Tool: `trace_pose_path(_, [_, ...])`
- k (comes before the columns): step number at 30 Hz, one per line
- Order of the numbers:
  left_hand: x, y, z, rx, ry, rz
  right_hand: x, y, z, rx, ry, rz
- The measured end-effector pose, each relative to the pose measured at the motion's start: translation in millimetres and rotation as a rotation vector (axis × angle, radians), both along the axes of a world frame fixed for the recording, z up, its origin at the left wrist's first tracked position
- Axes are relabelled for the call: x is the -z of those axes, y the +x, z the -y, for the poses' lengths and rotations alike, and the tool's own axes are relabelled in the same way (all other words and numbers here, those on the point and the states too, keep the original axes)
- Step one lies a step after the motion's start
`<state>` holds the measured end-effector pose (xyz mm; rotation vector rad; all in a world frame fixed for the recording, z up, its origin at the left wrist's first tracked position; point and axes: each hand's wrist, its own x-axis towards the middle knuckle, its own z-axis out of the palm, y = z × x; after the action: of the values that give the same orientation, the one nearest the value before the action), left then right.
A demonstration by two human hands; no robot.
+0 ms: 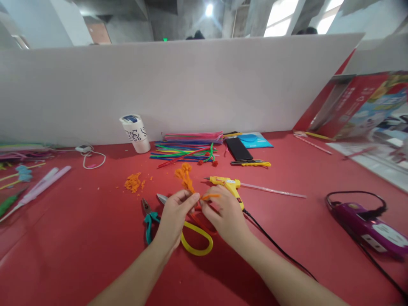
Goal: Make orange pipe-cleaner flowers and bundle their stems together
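Note:
My left hand (pixel 174 216) and my right hand (pixel 225 214) meet over the red table (pixel 79 238), both pinching an orange pipe cleaner piece (pixel 188 178) whose fuzzy end sticks up behind my fingers and whose short end (pixel 210 196) points right. Under my hands lie scissors with yellow and red handles (pixel 197 242). Teal-handled pliers (pixel 148 216) lie just left of my left hand. A yellow glue gun (pixel 228 185) with a black cord lies just behind my right hand.
Orange fuzz scraps (pixel 133 182) lie left of centre. A stack of coloured pipe cleaners (pixel 188 148), a white cup (pixel 135 132), a black phone (pixel 239 148) and a white partition (pixel 191 85) are at the back. A purple device (pixel 366 223) sits right.

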<state>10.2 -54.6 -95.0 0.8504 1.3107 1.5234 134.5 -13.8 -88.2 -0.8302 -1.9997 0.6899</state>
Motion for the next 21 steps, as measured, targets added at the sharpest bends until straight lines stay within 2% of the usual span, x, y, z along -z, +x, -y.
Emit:
trace_pose_path(2, [-1.4, -1, 0, -0.018, -0.008, -0.032, 1.6, 1, 0, -0.02, 0.253, 0.119])
trace_pose_path(3, [-2.5, -1, 0, -0.029, -0.015, -0.049, 2.2, 1, 0, -0.027, 0.312, 0.149])
trace_pose_path(4, [-3.7, -1, 0, -0.038, -0.023, -0.065, 2.3, 1, 0, -0.023, 0.33, 0.157])
trace_pose_path(6, [-6.0, -2, 0, -0.046, -0.037, -0.092, 1.2, 1, 0, -0.005, 0.262, 0.116])
trace_pose_path(9, [-7.6, -2, 2, -0.05, -0.05, -0.129, -2.9, 0, 0, 0.009, 0.001, -0.026])
trace_pose_path(12, [-7.9, -1, 4, -0.074, -0.039, -0.188, -5.9, 0, -1, -0.025, -0.377, -0.186])
trace_pose_path(15, [-9.1, 0, 6, -0.07, -0.021, -0.197, -6.1, 1, -4, -0.173, -0.831, -0.411])
trace_pose_path(17, [-11.1, 1, 7, -0.059, -0.002, -0.192, -5.7, 3, -5, -0.295, -1.068, -0.533])
trace_pose_path(19, [-13.6, 2, 8, -0.053, 0.032, -0.203, -5.3, 5, -5, -0.386, -1.224, -0.599])
trace_pose_path(21, [-15.5, 2, 9, -0.045, 0.065, -0.219, -5.3, 6, -5, -0.45, -1.318, -0.641])
